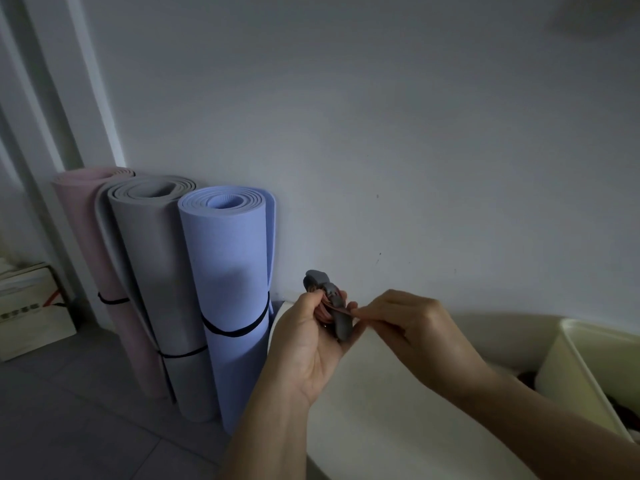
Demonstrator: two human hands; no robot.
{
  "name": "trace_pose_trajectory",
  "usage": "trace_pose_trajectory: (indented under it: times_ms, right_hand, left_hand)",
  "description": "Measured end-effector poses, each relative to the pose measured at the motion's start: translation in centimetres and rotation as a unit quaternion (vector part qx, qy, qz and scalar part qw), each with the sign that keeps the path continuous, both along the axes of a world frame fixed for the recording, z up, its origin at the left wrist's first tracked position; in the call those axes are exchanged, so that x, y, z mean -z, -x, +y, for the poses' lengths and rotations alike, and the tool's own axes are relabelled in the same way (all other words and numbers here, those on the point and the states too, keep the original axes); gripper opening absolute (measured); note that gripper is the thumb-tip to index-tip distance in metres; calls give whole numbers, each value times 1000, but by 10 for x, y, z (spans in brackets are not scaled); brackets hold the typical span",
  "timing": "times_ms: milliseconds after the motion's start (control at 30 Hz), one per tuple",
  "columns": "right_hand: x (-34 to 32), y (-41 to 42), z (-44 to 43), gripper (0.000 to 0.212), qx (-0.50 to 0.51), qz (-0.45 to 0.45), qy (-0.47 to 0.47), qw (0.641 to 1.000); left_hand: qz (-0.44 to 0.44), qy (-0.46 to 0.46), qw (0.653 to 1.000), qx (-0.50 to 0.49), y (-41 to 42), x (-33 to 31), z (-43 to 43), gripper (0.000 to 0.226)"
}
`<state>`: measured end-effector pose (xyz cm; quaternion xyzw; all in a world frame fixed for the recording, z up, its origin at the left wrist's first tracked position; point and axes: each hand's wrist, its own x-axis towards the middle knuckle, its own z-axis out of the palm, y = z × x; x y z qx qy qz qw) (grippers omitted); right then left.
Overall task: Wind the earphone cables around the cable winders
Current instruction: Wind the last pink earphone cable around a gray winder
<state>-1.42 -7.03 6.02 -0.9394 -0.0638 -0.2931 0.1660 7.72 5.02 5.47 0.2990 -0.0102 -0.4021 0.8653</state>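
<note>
The left hand (308,344) is gripping the gray winder (338,318) above the bench's (381,427) back-left corner. The right hand's (412,327) fingers (361,311) are pinching the pink cable (343,310). Most looks wound already; only a short end is waiting.
</note>
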Motion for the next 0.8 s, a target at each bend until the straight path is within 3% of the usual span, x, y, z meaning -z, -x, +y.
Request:
trace_pose_trajectory:
  times_ms: [200,367,633,800]
  right_hand:
    - [-26,-6,-17,13,46,35,11,998]
    - [-53,-5,-20,6,113,112,-141,977]
    - [-61,-5,-11,7,130,161,-257,944]
    - [-57,-5,5,15,130,147,-149,969]
  left_hand:
    - [-61,-42,994,81,5,-2,2,23]
    - [-145,-71,980,117,6,-3,5,25]
    - [-348,-179,913,114,9,7,4,28]
    - [-395,-196,888,131,9,15,0,24]
